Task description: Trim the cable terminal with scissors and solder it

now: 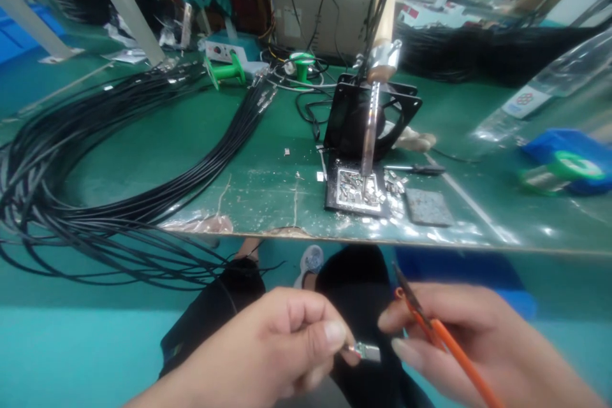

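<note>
Connector [367, 352], small and metal, sits pinched between the thumb and forefinger of our left hand [268, 350], low in view, below the bench edge and over our lap. Our right hand [459, 338] is just beside it, fingers closed around orange-handled tweezers [430, 325], whose dark tips point up and away from the connector. On the green bench [191, 159] above, a soldering iron [375, 95] stands tip-down over a black tray [356, 190] of small metal pieces. Black cables [95, 159] loop across the bench's left side.
</note>
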Motion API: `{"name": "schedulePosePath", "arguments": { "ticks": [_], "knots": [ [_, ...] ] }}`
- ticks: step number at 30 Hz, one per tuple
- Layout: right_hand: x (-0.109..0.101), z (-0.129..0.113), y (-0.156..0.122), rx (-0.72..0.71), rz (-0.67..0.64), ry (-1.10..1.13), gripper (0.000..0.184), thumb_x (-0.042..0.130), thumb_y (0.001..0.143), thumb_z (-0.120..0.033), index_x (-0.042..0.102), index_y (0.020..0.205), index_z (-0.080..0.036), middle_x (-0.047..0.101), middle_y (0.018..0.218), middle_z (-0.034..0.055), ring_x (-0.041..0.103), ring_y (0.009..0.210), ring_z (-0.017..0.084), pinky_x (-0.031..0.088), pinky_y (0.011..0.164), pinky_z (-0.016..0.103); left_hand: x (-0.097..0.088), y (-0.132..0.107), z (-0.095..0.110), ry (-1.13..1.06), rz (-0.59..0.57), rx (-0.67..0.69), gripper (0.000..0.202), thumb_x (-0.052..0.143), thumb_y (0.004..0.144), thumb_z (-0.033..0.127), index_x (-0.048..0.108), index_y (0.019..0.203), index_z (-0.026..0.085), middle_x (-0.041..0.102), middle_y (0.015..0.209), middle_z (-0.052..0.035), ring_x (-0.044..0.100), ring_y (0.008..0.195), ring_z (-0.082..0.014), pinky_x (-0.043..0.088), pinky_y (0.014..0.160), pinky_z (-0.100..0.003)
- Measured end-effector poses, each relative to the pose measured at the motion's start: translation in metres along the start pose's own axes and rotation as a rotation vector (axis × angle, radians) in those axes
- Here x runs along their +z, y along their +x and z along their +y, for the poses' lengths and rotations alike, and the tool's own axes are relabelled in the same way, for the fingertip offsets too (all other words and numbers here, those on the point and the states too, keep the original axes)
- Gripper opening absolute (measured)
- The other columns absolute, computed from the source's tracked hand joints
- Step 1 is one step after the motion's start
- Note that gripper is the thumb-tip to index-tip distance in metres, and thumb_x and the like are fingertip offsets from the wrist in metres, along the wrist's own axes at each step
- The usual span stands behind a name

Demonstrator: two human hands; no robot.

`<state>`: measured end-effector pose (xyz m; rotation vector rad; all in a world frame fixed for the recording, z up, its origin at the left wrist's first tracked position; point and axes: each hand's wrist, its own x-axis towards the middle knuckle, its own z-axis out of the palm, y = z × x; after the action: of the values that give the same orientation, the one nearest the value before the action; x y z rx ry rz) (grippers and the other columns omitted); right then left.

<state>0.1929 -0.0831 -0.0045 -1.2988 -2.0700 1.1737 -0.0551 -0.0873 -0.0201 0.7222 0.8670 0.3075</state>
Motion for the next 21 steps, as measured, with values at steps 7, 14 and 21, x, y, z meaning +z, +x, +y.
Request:
{"name": "schedulePosePath", "arguments": {
  "ticks": [7, 14, 21],
  "knots": [
    [0.009, -0.012, 0.014, 0.057, -0.209, 0.120, 0.019, 0.065, 0.093, -0.026, 0.080, 0.085, -0.016, 0.072, 0.077, 0.0018, 0.066, 0.070, 0.006, 0.050, 0.063, 0.013, 0.001, -0.006, 0.002, 0.209, 0.043, 0.002, 0.045, 0.064, 0.093, 0.058, 0.055, 0.076, 0.018, 0.047, 0.064, 0.0076, 0.032, 0.057, -0.0062, 0.023, 0.055, -0.023],
    [0.008, -0.002, 0.003, -0.302, 0.091, -0.348, 0.017, 0.062, 0.095, -0.022, 0.073, 0.082, -0.017, 0.065, 0.068, -0.0010, 0.058, 0.060, 0.006, 0.046, 0.055, 0.016, 0.003, -0.002, 0.001, 0.122, 0.177, 0.012, 0.039, 0.065, 0.094, 0.054, 0.067, 0.099, 0.016, 0.054, 0.069, 0.0065, 0.043, 0.057, -0.0049, 0.032, 0.055, -0.018],
    [0.021, 0.012, -0.005, -0.496, 0.530, -0.683, 0.022, 0.050, 0.100, -0.024, 0.060, 0.080, -0.023, 0.064, 0.065, -0.0033, 0.054, 0.061, 0.012, 0.038, 0.069, 0.031, 0.000, -0.004, -0.003, -0.087, 0.226, 0.040, 0.034, 0.072, 0.087, 0.046, 0.066, 0.089, 0.013, 0.063, 0.069, 0.0023, 0.053, 0.050, -0.0044, 0.039, 0.052, -0.017]
  ]
}}
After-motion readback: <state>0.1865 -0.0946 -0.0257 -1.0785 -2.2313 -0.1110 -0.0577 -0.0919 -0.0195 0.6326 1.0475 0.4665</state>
